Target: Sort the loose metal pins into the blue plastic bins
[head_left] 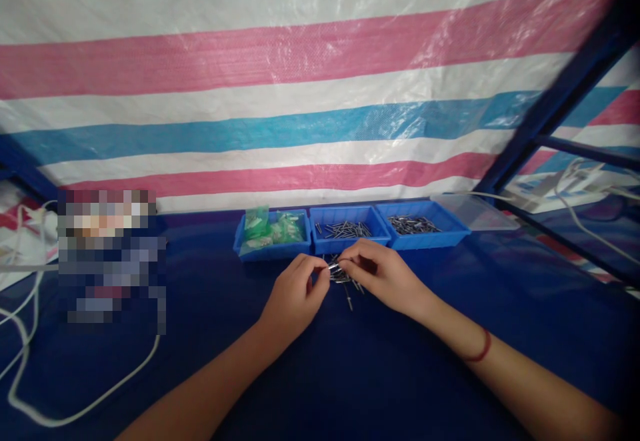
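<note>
My left hand and my right hand meet over the dark blue table, fingers pinched together on a small metal pin between them. Under and just right of the fingertips lies a small heap of loose metal pins. A red band circles my right wrist. Just beyond the hands stand three blue trays in a row: the left tray holds small green-tinted bags, the middle tray and the right tray hold metal pins.
A striped pink, white and blue tarp hangs behind the trays. A clear plastic lid lies right of them. White cables loop at the left, near a blurred patch. A blue metal frame and more cables stand at the right.
</note>
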`<state>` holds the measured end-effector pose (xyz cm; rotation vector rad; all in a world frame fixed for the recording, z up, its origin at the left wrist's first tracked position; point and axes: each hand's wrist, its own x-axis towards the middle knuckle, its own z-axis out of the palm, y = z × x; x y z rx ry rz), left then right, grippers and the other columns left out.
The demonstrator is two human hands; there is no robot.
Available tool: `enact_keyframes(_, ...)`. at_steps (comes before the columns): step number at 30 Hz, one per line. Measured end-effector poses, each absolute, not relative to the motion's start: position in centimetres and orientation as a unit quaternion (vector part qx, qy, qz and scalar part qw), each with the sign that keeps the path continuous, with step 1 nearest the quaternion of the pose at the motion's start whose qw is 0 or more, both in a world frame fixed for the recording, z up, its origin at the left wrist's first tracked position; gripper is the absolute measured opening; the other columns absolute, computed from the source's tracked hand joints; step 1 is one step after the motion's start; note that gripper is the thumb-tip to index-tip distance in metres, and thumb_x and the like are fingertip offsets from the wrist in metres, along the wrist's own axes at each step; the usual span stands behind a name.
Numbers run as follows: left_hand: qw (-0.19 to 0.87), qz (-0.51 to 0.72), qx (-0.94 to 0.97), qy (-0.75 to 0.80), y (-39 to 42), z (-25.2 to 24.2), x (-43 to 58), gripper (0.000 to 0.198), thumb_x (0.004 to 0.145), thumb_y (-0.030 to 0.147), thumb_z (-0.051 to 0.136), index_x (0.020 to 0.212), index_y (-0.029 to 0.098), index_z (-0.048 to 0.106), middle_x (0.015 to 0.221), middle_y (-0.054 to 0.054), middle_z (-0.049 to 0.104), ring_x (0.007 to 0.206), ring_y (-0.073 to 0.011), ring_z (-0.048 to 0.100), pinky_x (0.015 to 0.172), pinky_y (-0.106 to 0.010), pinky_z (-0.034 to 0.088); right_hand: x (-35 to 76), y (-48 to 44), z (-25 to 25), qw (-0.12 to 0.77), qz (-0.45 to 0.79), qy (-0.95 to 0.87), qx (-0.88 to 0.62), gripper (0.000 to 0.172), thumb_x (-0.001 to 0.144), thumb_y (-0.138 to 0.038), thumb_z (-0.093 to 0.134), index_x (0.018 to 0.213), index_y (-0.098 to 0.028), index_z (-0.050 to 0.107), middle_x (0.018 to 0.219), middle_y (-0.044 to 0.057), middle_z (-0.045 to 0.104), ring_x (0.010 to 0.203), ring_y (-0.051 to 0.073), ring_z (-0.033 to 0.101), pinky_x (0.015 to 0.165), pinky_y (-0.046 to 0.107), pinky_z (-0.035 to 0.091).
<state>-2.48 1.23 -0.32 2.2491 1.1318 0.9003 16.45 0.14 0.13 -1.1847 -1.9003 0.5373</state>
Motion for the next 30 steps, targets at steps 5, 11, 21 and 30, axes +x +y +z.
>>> enact_keyframes(5,0.281,0.351,0.82,0.354,1.18,0.05,-2.49,0.023,0.096,0.025,0.041,0.096,0.017,0.062,0.092,-0.004,0.06,0.088,-0.0148,0.057,0.081,-0.025,0.041,16.36,-0.15,0.61,0.427,0.227,-0.763,-0.43,0.012,0.089,-0.027,0.053,0.086,-0.02,0.062,0.079,0.003,0.055,0.07,0.014,0.051,0.061,0.028,0.041)
enact_keyframes(11,0.32,0.379,0.788,0.366,1.35,-0.02,-2.32,0.022,0.094,0.026,0.044,0.094,0.015,0.063,0.09,-0.004,0.061,0.082,-0.014,0.057,0.077,-0.023,0.042,15.96,-0.32,0.62,0.492,0.275,-0.692,-0.452,0.013,0.084,-0.033,0.061,0.084,-0.02,0.06,0.077,0.001,0.049,0.066,0.014,0.047,0.058,0.028,0.039)
enact_keyframes(21,0.34,0.355,0.775,0.397,1.64,-0.87,-2.27,0.021,0.092,0.031,0.049,0.091,0.016,0.063,0.083,-0.002,0.06,0.07,-0.0118,0.053,0.064,-0.022,0.039,15.82,-0.11,0.26,0.508,0.336,-0.664,-0.434,0.012,0.084,-0.031,0.062,0.081,-0.02,0.062,0.077,0.001,0.054,0.07,0.014,0.05,0.063,0.029,0.04)
enact_keyframes(30,0.321,0.391,0.761,0.407,1.44,-0.59,-2.19,0.016,0.089,0.028,0.053,0.093,0.016,0.063,0.084,-0.001,0.061,0.067,-0.011,0.053,0.06,-0.021,0.04,15.86,-0.02,-0.12,0.508,0.326,-0.669,-0.434,0.009,0.085,-0.029,0.06,0.084,-0.02,0.061,0.078,0.001,0.052,0.067,0.013,0.05,0.061,0.027,0.042)
